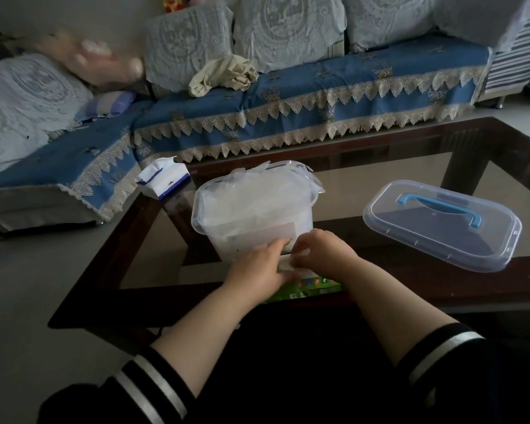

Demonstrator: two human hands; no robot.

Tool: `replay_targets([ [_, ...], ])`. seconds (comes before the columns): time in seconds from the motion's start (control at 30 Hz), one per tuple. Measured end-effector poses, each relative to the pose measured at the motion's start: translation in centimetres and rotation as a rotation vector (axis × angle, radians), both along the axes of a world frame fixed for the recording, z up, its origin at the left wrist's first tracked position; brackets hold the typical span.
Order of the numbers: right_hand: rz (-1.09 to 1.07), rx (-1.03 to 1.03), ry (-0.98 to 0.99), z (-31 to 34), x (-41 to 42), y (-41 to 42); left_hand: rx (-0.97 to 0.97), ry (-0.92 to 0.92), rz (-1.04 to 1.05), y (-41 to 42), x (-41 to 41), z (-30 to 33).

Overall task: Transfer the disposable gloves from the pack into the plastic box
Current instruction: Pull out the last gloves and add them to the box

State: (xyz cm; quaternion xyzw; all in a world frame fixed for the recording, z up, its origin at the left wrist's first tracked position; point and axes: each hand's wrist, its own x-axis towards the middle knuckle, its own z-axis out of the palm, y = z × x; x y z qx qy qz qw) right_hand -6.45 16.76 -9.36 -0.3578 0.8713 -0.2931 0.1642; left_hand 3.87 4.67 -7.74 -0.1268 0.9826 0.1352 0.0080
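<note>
left hand (259, 264), right hand (324, 250) | grip: both apparently pinching pack (303, 284) | beside glove-filled plastic box (251, 215)

Dim room, blue lace-trimmed sofa (318, 96), pale lace cushions (288, 29), dark glass-topped table (410, 286), seemingly grey floor (19, 286)

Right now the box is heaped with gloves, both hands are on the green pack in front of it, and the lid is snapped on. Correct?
Not quite. In the head view the lid lies on the table, right of the open box. The gloves, both hands and pack match.
</note>
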Motion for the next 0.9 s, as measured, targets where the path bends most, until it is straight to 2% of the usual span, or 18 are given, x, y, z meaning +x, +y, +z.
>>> replay_targets([
  [0.2, -0.011, -0.063, 0.003, 0.6, 0.4, 0.2, 0.124, -0.01, 0.072, -0.9, -0.5, -3.0],
  [0.4, -0.044, -0.273, 0.04, 1.6, 0.3, 0.3, 0.16, -0.027, 0.077, -1.2, -0.9, -3.0],
  [0.47, -0.124, -0.432, 0.023, 2.3, 0.4, 0.3, 0.14, -0.05, 0.081, -1.0, -0.9, -2.7],
  [0.6, -0.274, -0.905, -0.155, 4.6, 0.8, 1.5, 0.147, -0.045, 0.086, -0.5, -0.6, -2.1],
  [0.73, -0.33, -1.112, -0.334, 5.8, 0.9, 3.0, 0.216, -0.059, 0.096, -0.4, 0.1, -1.3],
  [0.77, -0.355, -1.128, -0.375, 5.8, 0.8, 3.1, 0.245, -0.061, 0.106, -0.5, 0.3, -1.0],
  [0.83, -0.391, -1.122, -0.393, 5.9, 0.8, 3.1, 0.339, 0.052, 0.117, -0.5, 0.6, -0.3],
  [0.9, -0.389, -1.134, -0.404, 6.0, 0.9, 3.2, 0.624, 0.213, 0.155, -0.3, 0.9, 0.5],
])
